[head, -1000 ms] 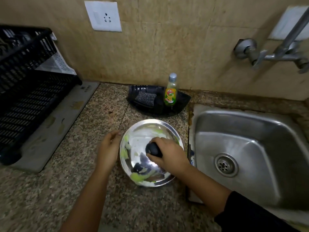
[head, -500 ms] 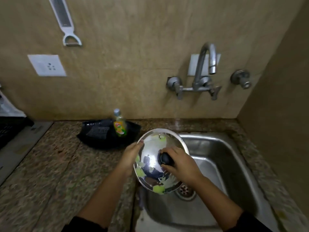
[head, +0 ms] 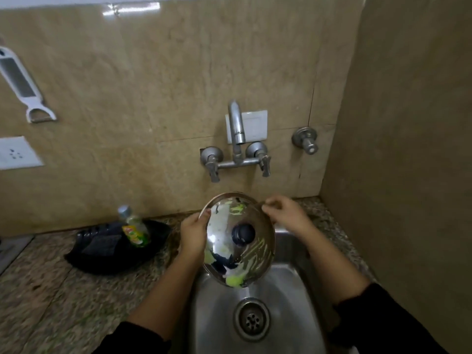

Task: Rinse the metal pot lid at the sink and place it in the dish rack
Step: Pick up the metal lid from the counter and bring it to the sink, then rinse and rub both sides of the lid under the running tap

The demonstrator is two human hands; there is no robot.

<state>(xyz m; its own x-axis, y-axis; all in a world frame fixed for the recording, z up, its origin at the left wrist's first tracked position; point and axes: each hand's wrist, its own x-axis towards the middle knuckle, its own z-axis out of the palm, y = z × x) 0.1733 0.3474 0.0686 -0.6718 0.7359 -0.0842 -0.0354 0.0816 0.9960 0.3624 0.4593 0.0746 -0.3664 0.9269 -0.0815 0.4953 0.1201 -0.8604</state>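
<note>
The metal pot lid point(head: 224, 226), shiny with a black knob point(head: 243, 233) and green-white smears, is held tilted over the steel sink point(head: 286, 315). My left hand point(head: 192, 233) grips its left rim. At the lid's upper right edge, my right hand point(head: 283, 212) has its fingers curled near the rim; whether it touches is unclear. The faucet point(head: 236, 129) stands on the wall above the lid with no water running. The dish rack is out of view.
A black tray point(head: 102, 249) with a scrub pad and a dish soap bottle point(head: 134, 228) sits on the granite counter left of the sink. A side wall rises close on the right. A peeler point(head: 23, 85) and a socket point(head: 15, 152) are on the back wall.
The lid was lifted off the counter and carried right, over the sink. My right hand let go of the knob and moved to the upper right rim. The view panned right and up.
</note>
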